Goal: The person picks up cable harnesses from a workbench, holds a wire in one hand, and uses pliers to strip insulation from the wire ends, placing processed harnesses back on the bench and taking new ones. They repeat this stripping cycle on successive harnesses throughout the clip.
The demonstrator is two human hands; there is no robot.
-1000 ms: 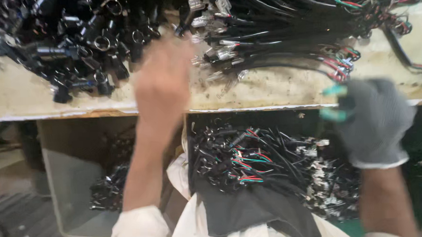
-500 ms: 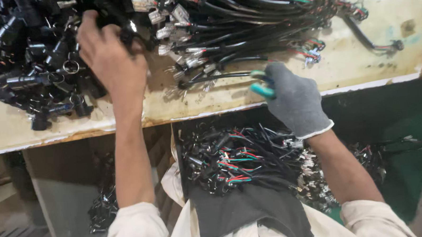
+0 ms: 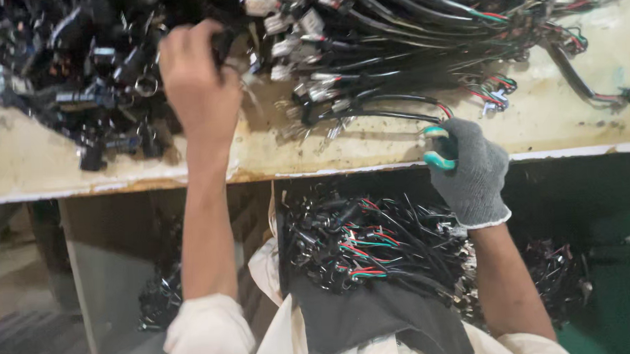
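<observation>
My bare left hand [image 3: 197, 83] reaches up onto the worn bench [image 3: 370, 150]. Its fingers curl around a black connector [image 3: 222, 41] at the edge of a heap of black connectors [image 3: 91, 66]. My right hand [image 3: 471, 174], in a grey knit glove, sits at the bench's front edge and grips a small tool with teal handles [image 3: 438, 150]. The tool's tip lies next to a black cable of the wire harness pile [image 3: 394, 32], which has white plugs and red, green and black leads.
A dark cloth on my lap holds a bundle of cut wires [image 3: 360, 246]. A grey bin [image 3: 158, 304] with more black parts stands under the bench on the left. A green surface [image 3: 617, 291] is at the lower right.
My right hand rose from below the bench to its front edge with the tool. My left hand shifted left into the connector heap and closed its fingers.
</observation>
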